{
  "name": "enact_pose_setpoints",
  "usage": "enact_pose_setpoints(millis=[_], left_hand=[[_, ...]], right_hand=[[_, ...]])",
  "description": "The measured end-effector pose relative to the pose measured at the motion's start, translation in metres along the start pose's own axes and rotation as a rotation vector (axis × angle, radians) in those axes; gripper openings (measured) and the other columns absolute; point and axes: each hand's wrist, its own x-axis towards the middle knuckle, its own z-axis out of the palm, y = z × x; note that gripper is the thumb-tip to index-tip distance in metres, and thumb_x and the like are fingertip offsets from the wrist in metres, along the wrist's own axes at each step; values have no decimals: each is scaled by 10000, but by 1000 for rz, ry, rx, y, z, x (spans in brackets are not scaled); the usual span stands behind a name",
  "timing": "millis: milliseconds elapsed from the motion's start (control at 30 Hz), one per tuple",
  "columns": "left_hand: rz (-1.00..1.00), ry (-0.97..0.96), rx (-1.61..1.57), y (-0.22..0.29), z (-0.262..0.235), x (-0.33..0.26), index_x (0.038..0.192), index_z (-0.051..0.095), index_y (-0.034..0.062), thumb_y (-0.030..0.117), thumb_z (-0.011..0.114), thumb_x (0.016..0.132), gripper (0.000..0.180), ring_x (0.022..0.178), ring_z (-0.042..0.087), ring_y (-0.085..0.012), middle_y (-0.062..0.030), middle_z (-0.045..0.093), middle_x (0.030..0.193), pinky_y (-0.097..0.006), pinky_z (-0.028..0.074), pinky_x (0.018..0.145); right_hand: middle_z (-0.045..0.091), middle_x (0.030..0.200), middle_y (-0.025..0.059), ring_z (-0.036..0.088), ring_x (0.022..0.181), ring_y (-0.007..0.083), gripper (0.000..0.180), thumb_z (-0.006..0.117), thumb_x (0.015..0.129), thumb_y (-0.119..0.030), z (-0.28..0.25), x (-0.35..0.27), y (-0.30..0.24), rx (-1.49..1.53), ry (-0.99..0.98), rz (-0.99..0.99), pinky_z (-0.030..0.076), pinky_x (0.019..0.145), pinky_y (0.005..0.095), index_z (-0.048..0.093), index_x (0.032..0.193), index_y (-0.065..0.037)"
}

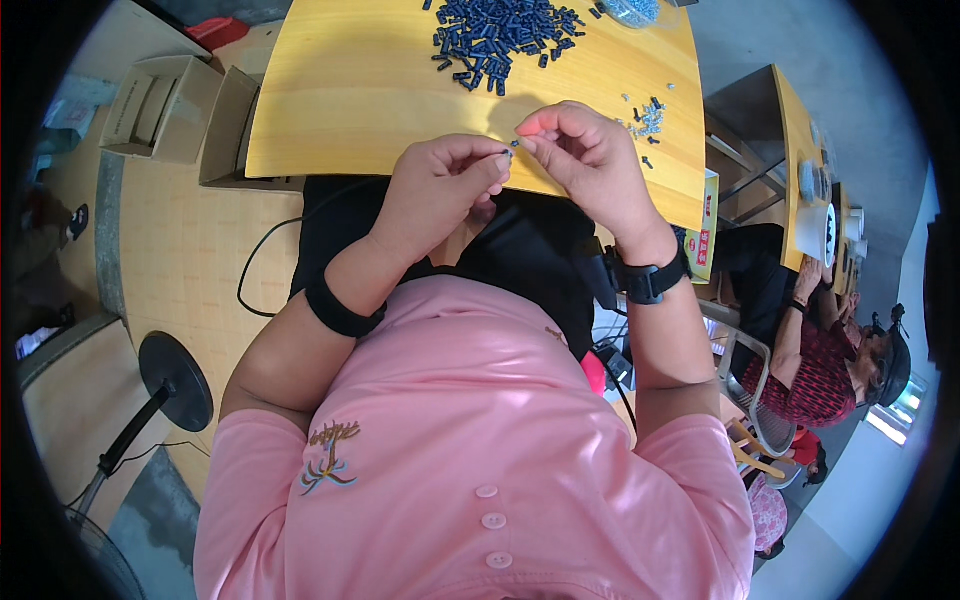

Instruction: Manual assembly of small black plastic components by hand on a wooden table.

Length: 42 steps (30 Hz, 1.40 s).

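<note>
My left hand (445,190) pinches a small dark piece (508,153) between thumb and forefinger, just over the table's near edge. Close beside it my right hand (590,165) is closed in a pinch too, its fingertips almost touching the left ones. A tiny bluish piece (516,143) shows at the right fingertips, too small to name. Beyond the hands lies a heap of small black tube-shaped parts (490,40) on the yellow table (350,90). To the right of my right hand, small pale blue-grey pieces (650,120) are scattered with a few black ones.
A clear round container (632,12) of pale blue pieces stands at the far right corner. Open cardboard boxes (160,110) sit left of the table. At the right, another person (820,370) works at a second table (795,180). A fan (100,540) stands lower left.
</note>
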Motion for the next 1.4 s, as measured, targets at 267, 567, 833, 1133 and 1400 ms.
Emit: enact_pose_setpoints(millis=[267,567,833,1133,1400], left_hand=[[24,-12,11,-1,-3,-2,1007,642,0,133,623,884,182,662,571,-57,-6,617,812,-196,494,572],[64,16,51,-3,-5,-2,1002,661,9,151,648,867,197,632,571,-50,-14,623,766,-196,495,543],[35,69,189,5,0,-7,980,674,-3,142,641,877,181,610,559,-46,4,625,731,-186,443,571],[167,116,253,4,4,-10,984,658,-9,96,611,888,150,558,562,-51,-9,631,712,-189,439,520],[329,199,386,-3,5,-9,894,662,-32,79,627,831,132,491,594,-130,-88,628,711,-252,461,462]], right_hand=[[590,768,103,581,648,202,63,644,818,-39,3,-3,-19,-164,-21,-86,461,595,275,637,868,-1],[594,757,126,595,654,246,60,644,802,-35,4,-1,-24,-238,-48,-92,469,590,294,632,848,1],[607,755,136,614,656,268,55,648,789,-32,4,0,-24,-266,-39,-123,481,587,307,644,834,-1],[631,750,139,628,634,224,59,640,789,-30,8,1,-24,-222,-36,-2,484,570,294,652,831,10],[607,654,56,567,558,98,52,632,821,-21,11,5,-30,-148,-103,172,449,515,233,647,841,24]])
